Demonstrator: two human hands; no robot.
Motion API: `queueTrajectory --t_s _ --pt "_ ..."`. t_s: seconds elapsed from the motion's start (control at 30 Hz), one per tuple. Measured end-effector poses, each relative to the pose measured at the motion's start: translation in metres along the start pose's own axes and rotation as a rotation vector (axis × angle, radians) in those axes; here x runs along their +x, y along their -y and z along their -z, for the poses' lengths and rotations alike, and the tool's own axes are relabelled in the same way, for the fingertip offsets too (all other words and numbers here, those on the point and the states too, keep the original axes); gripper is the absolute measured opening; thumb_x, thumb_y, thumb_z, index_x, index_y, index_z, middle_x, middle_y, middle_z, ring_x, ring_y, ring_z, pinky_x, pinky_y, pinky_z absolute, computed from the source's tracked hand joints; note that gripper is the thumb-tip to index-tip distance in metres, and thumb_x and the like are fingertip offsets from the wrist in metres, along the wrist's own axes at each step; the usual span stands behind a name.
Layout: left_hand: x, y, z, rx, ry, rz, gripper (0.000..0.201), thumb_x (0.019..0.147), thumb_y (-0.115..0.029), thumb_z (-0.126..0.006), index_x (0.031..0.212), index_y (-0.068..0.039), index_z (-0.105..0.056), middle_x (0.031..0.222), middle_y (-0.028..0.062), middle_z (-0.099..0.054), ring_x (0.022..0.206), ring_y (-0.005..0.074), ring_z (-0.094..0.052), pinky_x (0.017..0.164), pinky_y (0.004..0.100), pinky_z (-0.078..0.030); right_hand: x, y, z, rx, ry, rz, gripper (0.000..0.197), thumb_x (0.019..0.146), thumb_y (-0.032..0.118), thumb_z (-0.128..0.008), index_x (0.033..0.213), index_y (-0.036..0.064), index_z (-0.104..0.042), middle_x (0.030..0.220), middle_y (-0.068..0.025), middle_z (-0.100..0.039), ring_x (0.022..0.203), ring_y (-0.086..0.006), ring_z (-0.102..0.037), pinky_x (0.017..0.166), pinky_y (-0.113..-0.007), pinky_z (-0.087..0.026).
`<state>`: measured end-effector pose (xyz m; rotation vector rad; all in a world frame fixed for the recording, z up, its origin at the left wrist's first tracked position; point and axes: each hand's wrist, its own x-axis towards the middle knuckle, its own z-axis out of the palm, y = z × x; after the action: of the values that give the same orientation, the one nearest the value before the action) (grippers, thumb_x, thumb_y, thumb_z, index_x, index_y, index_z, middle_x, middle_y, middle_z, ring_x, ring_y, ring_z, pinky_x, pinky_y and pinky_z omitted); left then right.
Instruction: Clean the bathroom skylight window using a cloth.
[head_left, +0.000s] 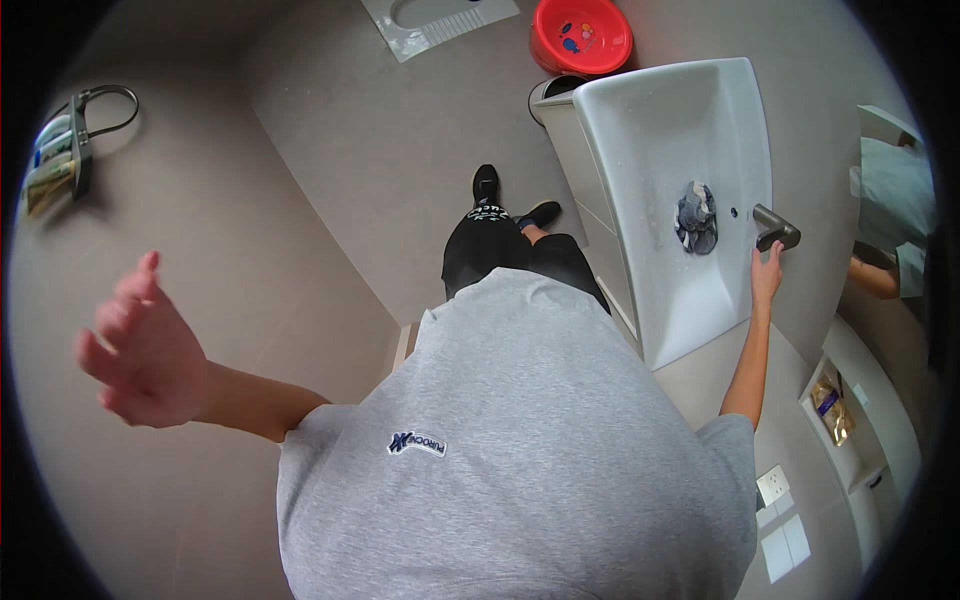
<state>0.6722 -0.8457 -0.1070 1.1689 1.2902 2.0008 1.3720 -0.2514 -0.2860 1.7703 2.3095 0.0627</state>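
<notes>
The right hand (pixel 766 270) is stretched out to the grey metal faucet (pixel 775 228) at the back edge of the white washbasin (pixel 650 130), with its fingertips laid against the handle; whether the handle is actually gripped cannot be told. A crumpled grey-blue cloth (pixel 696 217) is seen lying in the basin over the drain, just beside the faucet. The left hand (pixel 140 345) is held out to the side in the air, empty, with fingers loosely spread. A red plastic tub (pixel 582 35) is set on the floor beyond the basin.
</notes>
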Motion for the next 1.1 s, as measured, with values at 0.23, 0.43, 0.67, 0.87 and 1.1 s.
queueTrajectory --t_s 0.23,0.43,0.67,0.87,1.1 --pt "-0.171 0.256 0.031 -0.376 0.092 0.995 0.067 0.1 -0.056 -0.047 0.149 -0.009 -0.046 0.146 0.0173 -0.054 0.133 0.0393 -0.052 0.11 0.0604 -0.038 0.0 -0.006 -0.003 0.014 -0.031 0.028 0.074 0.094 0.037 -0.062 0.155 0.0046 -0.036 0.161 -0.0198 -0.032 0.139 -0.0397 -0.045 0.113 -0.041 -0.038" --pt "-0.314 0.348 0.01 0.198 -0.306 2.139 0.061 0.097 -0.048 -0.056 0.14 -0.005 -0.056 0.143 0.0195 -0.057 0.129 0.0342 -0.057 0.106 0.0532 -0.043 -0.001 -0.002 0.01 0.032 0.02 0.027 0.072 0.093 0.036 -0.062 0.155 0.008 -0.037 0.161 -0.0156 -0.034 0.14 -0.0373 -0.044 0.113 -0.04 -0.038" --pt "-0.269 0.379 -0.006 0.499 -0.079 1.696 0.052 0.1 -0.045 -0.051 0.136 -0.009 -0.054 0.125 0.0106 -0.067 0.107 0.0262 -0.066 0.089 0.0448 -0.048 0.007 0.001 0.034 -0.02 0.143 -0.04 0.069 0.091 0.033 -0.065 0.151 0.0077 -0.043 0.154 -0.0149 -0.046 0.133 -0.0361 -0.053 0.11 -0.041 -0.042" --pt "-0.242 0.353 -0.001 0.531 -0.155 1.632 0.05 0.1 -0.046 -0.051 0.134 -0.008 -0.055 0.123 0.0101 -0.069 0.106 0.0242 -0.066 0.089 0.0416 -0.048 0.035 -0.012 0.005 -0.326 -0.192 0.007 0.093 0.086 0.033 -0.073 0.155 -0.0038 -0.023 0.156 -0.0363 -0.025 0.137 -0.0444 -0.046 0.114 -0.043 -0.039" --pt "-0.295 0.291 -0.009 0.568 -0.357 1.679 0.042 0.1 -0.042 -0.052 0.126 -0.01 -0.059 0.108 0.0073 -0.071 0.086 0.0192 -0.067 0.071 0.036 -0.049 0.053 -0.038 -0.008 -0.118 -0.041 -0.075 0.089 0.087 0.032 -0.07 0.154 -0.0041 -0.025 0.159 -0.0332 -0.026 0.128 -0.0463 -0.054 0.105 -0.046 -0.048"
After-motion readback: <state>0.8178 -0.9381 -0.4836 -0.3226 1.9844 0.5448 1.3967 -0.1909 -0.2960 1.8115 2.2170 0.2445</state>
